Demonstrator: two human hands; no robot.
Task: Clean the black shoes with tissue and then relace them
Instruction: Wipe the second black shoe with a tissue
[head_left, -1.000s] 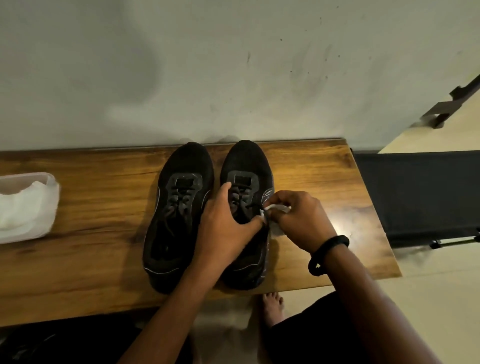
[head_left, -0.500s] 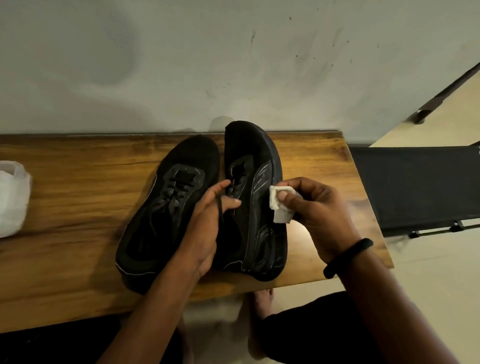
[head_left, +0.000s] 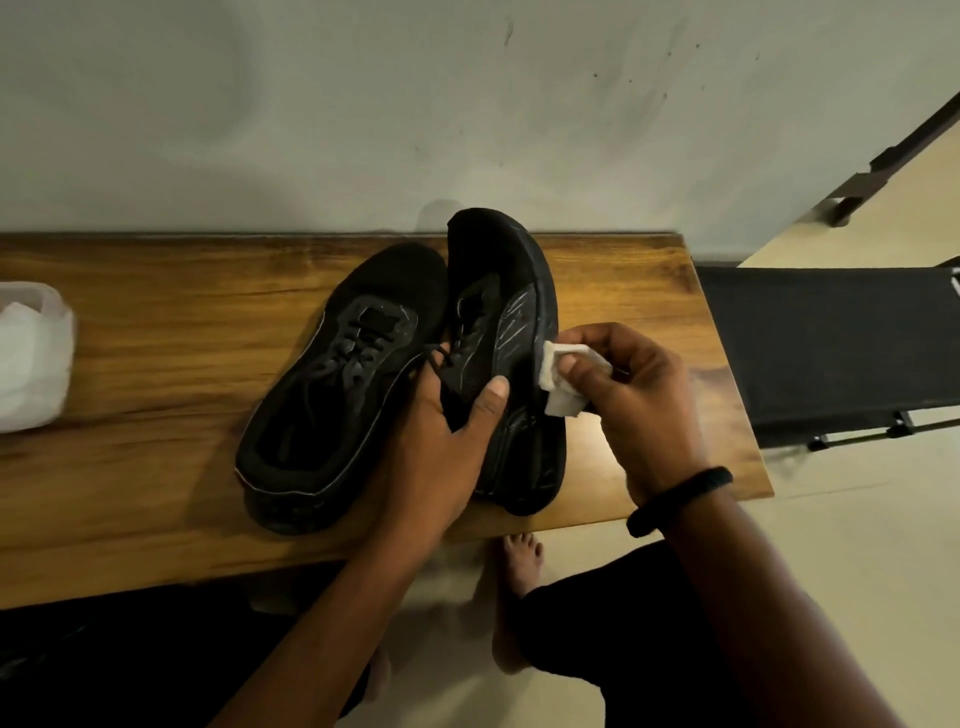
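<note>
Since half a second back, the tipped shoe (head_left: 519, 312) has rolled a bit further onto its side. The left hand (head_left: 441, 441) has gone from the laces to clamping the upper, thumb across the side panel. That shoe sits on the table (head_left: 156, 364), leaning against the other shoe (head_left: 337, 389), toe pointing away toward the wall and sole edge facing right. So the bit to wipe lies just left of the right hand (head_left: 634, 400), which is the nearer one. Its grip pinches a folded tissue (head_left: 558, 384) that touches the sole's rim, wrist bent inward. I'd guess the strokes run along the shoe's length. A white tissue pack (head_left: 31, 358) sits at the table's far left.
</note>
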